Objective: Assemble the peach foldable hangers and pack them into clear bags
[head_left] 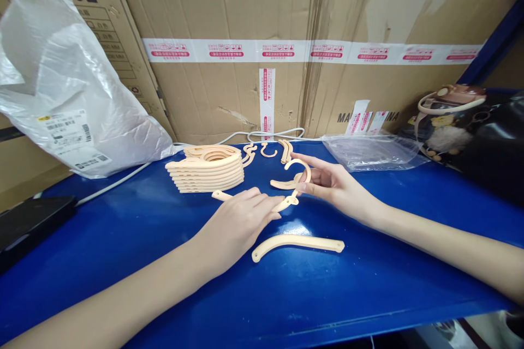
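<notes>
My left hand [245, 215] is closed around a cream plastic hanger arm [221, 195], whose one end sticks out to the left of my knuckles. The arm's other end meets the foot of a cream hanger hook [306, 169], and my right hand [333, 182] pinches that hook by its stem between thumb and fingers. Whether the two parts are locked together I cannot tell. Behind the hook lies another curved cream piece [280, 184], partly covered by my right fingers. A loose hanger arm [298, 241] rests on the blue table [229, 305] nearer to me.
Left of centre stands a stack of folded cream hangers [207, 174]. Loose hooks [268, 150] and short arms [286, 151] lie behind my hands. A clear plastic bag [368, 151], a white parcel bag [82, 92], a black device [33, 226] and large cardboard boxes [229, 5] surround the work area.
</notes>
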Demonstrator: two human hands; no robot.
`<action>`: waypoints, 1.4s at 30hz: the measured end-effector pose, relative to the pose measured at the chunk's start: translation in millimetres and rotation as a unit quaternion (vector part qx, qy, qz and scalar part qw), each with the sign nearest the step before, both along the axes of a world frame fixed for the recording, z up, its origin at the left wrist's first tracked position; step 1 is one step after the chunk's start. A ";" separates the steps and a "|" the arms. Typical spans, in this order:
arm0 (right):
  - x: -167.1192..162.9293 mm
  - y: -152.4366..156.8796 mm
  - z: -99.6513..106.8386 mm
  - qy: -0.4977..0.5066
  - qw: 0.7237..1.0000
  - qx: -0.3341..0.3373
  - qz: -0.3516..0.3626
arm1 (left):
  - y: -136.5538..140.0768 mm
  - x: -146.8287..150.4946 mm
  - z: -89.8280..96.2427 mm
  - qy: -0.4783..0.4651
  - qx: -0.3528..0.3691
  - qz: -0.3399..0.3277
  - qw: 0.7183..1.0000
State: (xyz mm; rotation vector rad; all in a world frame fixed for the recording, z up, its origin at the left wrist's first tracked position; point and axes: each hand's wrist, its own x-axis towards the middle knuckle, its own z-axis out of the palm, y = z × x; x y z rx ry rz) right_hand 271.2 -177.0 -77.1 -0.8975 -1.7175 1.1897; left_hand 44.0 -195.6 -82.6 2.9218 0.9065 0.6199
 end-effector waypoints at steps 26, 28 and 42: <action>-6.7 -30.7 11.9 -0.383 0.851 0.322 0.159 | -0.5 -0.9 8.1 -0.191 -0.412 0.050 0.889; -7.5 -31.2 11.5 -0.399 0.840 0.330 0.163 | 0.3 -0.3 9.8 -0.203 -0.426 0.045 0.881; 1.8 -23.2 9.2 -0.357 0.885 0.300 0.007 | 0.6 0.8 23.9 -0.322 -0.567 0.125 0.748</action>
